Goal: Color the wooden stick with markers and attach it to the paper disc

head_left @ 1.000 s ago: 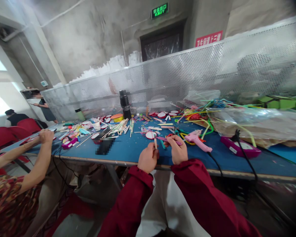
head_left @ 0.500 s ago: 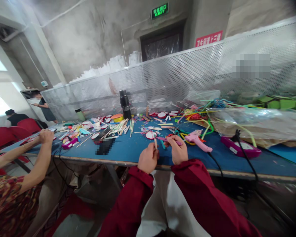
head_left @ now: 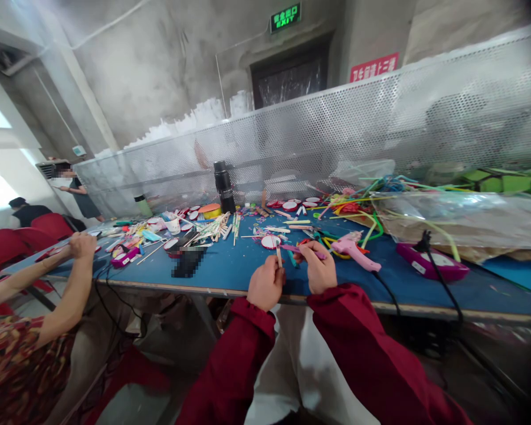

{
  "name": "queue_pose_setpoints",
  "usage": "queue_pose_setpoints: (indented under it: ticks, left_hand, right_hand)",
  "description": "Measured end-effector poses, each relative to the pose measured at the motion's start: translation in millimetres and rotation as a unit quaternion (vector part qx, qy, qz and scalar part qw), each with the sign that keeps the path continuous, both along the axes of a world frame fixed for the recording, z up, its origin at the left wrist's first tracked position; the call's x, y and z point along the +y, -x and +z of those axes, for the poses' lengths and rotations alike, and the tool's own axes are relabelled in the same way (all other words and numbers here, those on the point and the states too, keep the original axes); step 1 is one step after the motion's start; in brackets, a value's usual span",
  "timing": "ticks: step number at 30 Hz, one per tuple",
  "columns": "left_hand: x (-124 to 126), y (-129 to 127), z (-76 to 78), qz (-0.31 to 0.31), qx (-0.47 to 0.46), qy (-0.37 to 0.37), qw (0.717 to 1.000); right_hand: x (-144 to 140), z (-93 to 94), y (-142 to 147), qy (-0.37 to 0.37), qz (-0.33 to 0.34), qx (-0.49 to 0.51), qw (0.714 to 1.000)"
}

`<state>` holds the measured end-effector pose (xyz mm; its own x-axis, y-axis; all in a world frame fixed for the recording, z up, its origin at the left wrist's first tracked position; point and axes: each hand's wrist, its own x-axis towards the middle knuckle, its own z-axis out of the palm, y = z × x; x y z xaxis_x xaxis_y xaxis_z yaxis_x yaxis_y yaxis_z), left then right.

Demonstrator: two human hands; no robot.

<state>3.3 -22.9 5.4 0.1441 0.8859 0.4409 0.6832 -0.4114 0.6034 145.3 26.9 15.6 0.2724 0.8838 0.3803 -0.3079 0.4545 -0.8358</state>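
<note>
One glue gun (head_left: pixel 356 252) beside right hand (head_left: pixel 321 273)

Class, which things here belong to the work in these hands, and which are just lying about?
Part of the work:
pale stick, in the left hand
slim purple piece, in the right hand

Apparently just lying about:
black bottle
pink glue gun, unheld
purple box on the right
clear plastic
</note>
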Motion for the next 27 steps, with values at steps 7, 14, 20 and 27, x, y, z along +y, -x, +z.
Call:
queue_pose_setpoints:
  ticks: [7,14,20,27]
  left_hand:
    - [0.1,0.3,-1.1,-0.001,0.002,-0.003,1.000]
    - [0.2,0.4,-1.0,0.003,0.006,-0.005,1.000]
    - [-0.5,-0.2,0.0,0.009,0.011,-0.002,1.000]
    - [-0.7,-0.1,0.2,0.011,0.014,-0.002,1.000]
  right_hand:
    - [0.4,-0.2,0.2,-0.006,0.004,0.000,1.000]
    - [0.6,-0.4,0.4,-0.007,0.007,0.002,1.000]
    - [1.1,-0.9,0.5,-0.003,0.007,0.004,1.000]
    - [2.4,-2.5,0.4,-0.002,0.007,0.007,1.000]
